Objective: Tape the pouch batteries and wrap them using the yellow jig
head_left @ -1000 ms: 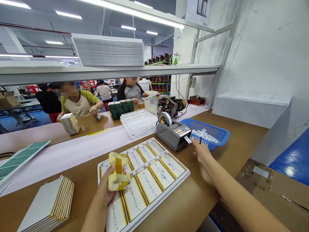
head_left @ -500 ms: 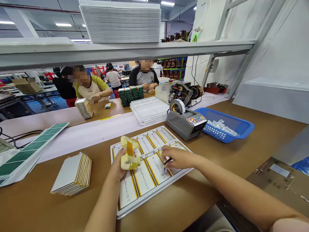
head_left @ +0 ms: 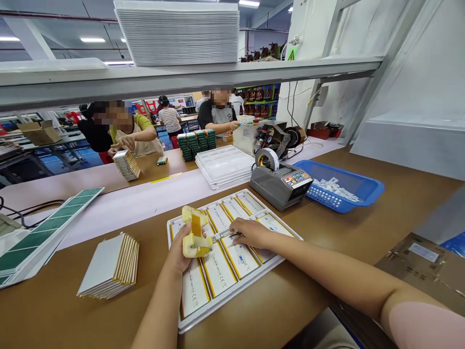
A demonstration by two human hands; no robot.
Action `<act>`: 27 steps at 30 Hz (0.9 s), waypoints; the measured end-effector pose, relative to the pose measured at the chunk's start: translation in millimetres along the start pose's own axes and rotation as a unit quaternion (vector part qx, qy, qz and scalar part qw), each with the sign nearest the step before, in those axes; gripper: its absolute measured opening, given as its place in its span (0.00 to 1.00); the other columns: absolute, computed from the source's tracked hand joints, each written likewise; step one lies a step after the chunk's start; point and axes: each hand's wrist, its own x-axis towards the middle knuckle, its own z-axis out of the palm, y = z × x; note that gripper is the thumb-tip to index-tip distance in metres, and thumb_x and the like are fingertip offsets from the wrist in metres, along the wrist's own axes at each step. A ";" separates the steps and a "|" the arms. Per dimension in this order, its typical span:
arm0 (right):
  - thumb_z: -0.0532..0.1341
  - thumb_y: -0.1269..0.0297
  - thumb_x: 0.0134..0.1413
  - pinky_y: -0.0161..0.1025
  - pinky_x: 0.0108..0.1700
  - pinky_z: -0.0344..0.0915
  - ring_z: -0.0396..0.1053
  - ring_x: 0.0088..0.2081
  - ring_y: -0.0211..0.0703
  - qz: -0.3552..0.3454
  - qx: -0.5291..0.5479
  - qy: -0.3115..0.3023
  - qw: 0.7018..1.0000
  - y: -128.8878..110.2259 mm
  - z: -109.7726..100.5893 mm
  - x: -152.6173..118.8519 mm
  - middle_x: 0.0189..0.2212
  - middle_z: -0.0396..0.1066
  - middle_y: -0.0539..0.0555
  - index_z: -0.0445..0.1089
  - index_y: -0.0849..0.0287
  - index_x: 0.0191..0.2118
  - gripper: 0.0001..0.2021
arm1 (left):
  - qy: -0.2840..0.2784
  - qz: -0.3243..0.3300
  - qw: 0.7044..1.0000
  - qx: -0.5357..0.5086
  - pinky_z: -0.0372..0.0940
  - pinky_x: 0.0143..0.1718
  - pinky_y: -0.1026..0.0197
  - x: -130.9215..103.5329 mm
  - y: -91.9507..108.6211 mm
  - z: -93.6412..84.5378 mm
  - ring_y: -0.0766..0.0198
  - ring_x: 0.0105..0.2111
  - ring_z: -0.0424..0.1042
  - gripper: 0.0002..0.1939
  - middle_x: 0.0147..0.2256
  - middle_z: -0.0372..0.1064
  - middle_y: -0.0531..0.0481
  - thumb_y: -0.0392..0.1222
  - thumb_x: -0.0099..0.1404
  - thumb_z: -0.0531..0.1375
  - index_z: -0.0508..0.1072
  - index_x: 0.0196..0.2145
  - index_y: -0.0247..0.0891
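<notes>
While the left hand point(head_left: 180, 249) grips a pale yellow block-shaped jig point(head_left: 194, 231) with an amber strip down its face, holding it upright over the near-left part of the white tray point(head_left: 232, 298), the right hand point(head_left: 250, 233) rests fingers-down on the middle of that same tray, pinching a thin dark tool point(head_left: 235, 235) whose tip points toward the jig. Whether a piece of tape sits under those fingers cannot be told. The tray lies on the brown workbench point(head_left: 327, 252) and carries flat pouch battery cells point(head_left: 216, 269) with yellow edges and printed labels, laid side by side in two rows. Left of the tray, well apart from it, a fanned stack of the same kind of cells point(head_left: 109, 266) sits on the bench. Beyond the tray's far right corner stands a grey tape dispenser point(head_left: 280, 184) with a roll on top, and just right of that a blue plastic basket point(head_left: 363, 186) holds small white slips. Behind the tray, on a pale strip, lies a pile of empty white trays point(head_left: 222, 166). Farther back, past the strip, two other people sit at a facing bench, their hands on cell stacks.
</notes>
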 end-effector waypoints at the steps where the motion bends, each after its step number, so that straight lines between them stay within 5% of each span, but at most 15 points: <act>1: 0.60 0.63 0.44 0.35 0.36 0.57 0.62 0.35 0.39 -0.012 0.008 0.019 1.000 3.7 -3.6 -4.9 0.36 0.65 0.49 0.66 0.52 0.37 0.10 | -0.013 0.004 1.000 0.007 0.67 0.27 0.57 -0.1 0.6 0.7 0.56 0.29 0.71 0.19 0.30 0.70 0.44 0.42 0.52 0.58 0.66 0.42 0.33; 3: 0.55 0.64 0.50 0.36 0.41 0.58 0.62 0.39 0.39 -0.020 0.021 0.103 0.994 17.9 -18.6 -17.5 0.38 0.65 0.51 0.66 0.53 0.40 0.10 | -0.032 0.013 0.999 0.024 0.67 0.27 0.57 -0.4 1.9 2.2 0.57 0.29 0.71 0.19 0.30 0.70 0.44 0.43 0.52 0.58 0.66 0.42 0.33; 5: 0.50 0.64 0.53 0.37 0.43 0.58 0.62 0.40 0.40 0.026 -0.002 0.252 0.967 39.8 -44.2 -33.0 0.37 0.64 0.53 0.67 0.55 0.41 0.12 | -0.039 0.018 0.998 0.038 0.67 0.27 0.55 -0.4 3.2 3.4 0.56 0.29 0.71 0.19 0.30 0.70 0.44 0.43 0.53 0.58 0.65 0.42 0.33; 8: 0.48 0.60 0.53 0.42 0.41 0.59 0.61 0.38 0.44 0.170 -0.108 0.444 0.873 76.3 -91.9 -56.0 0.38 0.60 0.56 0.68 0.56 0.42 0.15 | -0.037 0.016 0.998 0.047 0.67 0.29 0.53 0.0 4.4 3.7 0.55 0.30 0.71 0.19 0.30 0.70 0.43 0.44 0.52 0.58 0.65 0.41 0.33; 10: 0.47 0.57 0.53 0.45 0.40 0.58 0.61 0.38 0.46 0.232 -0.154 0.463 0.842 95.3 -118.4 -66.5 0.39 0.57 0.58 0.68 0.56 0.43 0.18 | -0.030 0.017 0.998 0.047 0.67 0.30 0.52 0.7 4.4 3.0 0.54 0.30 0.70 0.19 0.30 0.69 0.43 0.44 0.52 0.59 0.64 0.41 0.34; 18: 0.47 0.53 0.53 0.44 0.38 0.58 0.61 0.38 0.48 0.266 -0.218 0.375 0.861 114.3 -149.0 -70.3 0.41 0.56 0.57 0.69 0.51 0.42 0.18 | -0.021 0.014 0.999 0.036 0.66 0.30 0.53 1.7 2.8 0.9 0.57 0.30 0.70 0.20 0.29 0.68 0.45 0.44 0.52 0.59 0.64 0.42 0.34; 23: 0.48 0.53 0.51 0.43 0.42 0.57 0.60 0.40 0.46 0.199 -0.153 0.418 0.873 121.1 -138.4 -79.4 0.35 0.60 0.56 0.69 0.55 0.41 0.19 | -0.023 0.029 0.998 0.051 0.66 0.29 0.54 -2.3 4.8 3.1 0.58 0.28 0.69 0.19 0.29 0.68 0.44 0.44 0.52 0.59 0.65 0.40 0.33; 27: 0.53 0.49 0.45 0.39 0.31 0.60 0.60 0.28 0.40 0.217 0.089 0.564 0.792 120.3 -101.1 -89.7 0.25 0.62 0.51 0.68 0.59 0.34 0.18 | -0.013 0.032 0.998 0.050 0.66 0.29 0.53 -3.9 5.5 3.8 0.57 0.28 0.70 0.19 0.28 0.69 0.43 0.44 0.52 0.59 0.65 0.41 0.33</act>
